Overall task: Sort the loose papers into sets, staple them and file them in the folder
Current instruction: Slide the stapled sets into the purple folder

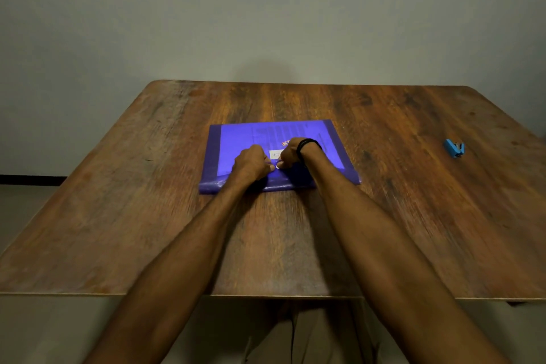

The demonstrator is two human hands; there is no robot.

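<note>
A translucent purple folder (236, 142) lies flat in the middle of the wooden table (147, 216). Printed papers show faintly through its cover, and a white label sits near its centre. My left hand (251, 164) and my right hand (291, 154) rest on the folder near its front flap, fingers curled, thumbs almost touching. Both pinch at a small fastener on the flap, which the fingers mostly hide. A black band circles my right wrist.
A small blue stapler (455, 148) lies on the table far to the right. A grey wall stands behind the table. The table's front edge runs just below my forearms.
</note>
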